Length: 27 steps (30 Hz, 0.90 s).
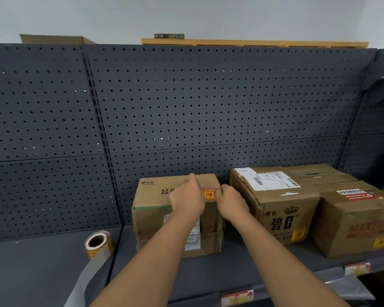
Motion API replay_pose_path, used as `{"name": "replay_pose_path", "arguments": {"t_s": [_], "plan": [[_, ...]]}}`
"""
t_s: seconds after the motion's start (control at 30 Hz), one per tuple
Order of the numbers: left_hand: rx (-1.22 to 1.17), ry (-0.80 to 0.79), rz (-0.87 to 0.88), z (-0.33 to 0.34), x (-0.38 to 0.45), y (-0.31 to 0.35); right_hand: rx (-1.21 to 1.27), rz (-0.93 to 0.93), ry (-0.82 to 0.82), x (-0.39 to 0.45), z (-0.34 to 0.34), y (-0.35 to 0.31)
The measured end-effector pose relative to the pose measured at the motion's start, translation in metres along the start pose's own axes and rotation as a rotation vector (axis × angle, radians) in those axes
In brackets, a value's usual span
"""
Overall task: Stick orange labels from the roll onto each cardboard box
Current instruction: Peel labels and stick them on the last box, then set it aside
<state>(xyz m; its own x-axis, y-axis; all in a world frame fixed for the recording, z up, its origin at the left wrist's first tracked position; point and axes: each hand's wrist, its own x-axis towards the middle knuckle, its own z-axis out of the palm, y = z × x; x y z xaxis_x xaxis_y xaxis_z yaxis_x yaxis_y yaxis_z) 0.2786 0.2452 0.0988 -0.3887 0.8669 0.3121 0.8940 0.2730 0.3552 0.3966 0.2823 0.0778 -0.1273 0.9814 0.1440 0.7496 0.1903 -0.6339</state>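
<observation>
Right now both your hands are on top of the left cardboard box, the landmark for everything else. Your left hand lies over its top with the forefinger stretched toward the back edge and the other fingers bent down onto the cardboard; your right hand has its fingertips drawn together at the right edge of the orange label, which sits near the front edge of the box top between your two hands. Whether the label is pinched or only pressed, you cannot tell. Left of this box, well apart on the dark shelf, stands the label roll, a grey backing strip trailing toward you. Just right of it stands a larger box with an orange label low on its front, and beyond that a third box, labelled likewise.
</observation>
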Motion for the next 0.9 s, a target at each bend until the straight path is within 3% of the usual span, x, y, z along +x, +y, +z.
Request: {"name": "replay_pose_path", "arguments": {"t_s": [0.23,0.53,0.9], "plan": [[0.006,-0.017,-0.034,-0.005,0.000,-0.001,-0.074,-0.010,0.017,-0.001,-0.003,-0.002],[-0.025,-0.082,0.020,-0.006,-0.005,-0.003,-0.077,0.052,-0.165,0.008,-0.007,-0.007],[-0.051,-0.059,-0.025,-0.008,-0.007,-0.002,-0.046,0.004,-0.099,0.006,-0.003,0.001]]}}
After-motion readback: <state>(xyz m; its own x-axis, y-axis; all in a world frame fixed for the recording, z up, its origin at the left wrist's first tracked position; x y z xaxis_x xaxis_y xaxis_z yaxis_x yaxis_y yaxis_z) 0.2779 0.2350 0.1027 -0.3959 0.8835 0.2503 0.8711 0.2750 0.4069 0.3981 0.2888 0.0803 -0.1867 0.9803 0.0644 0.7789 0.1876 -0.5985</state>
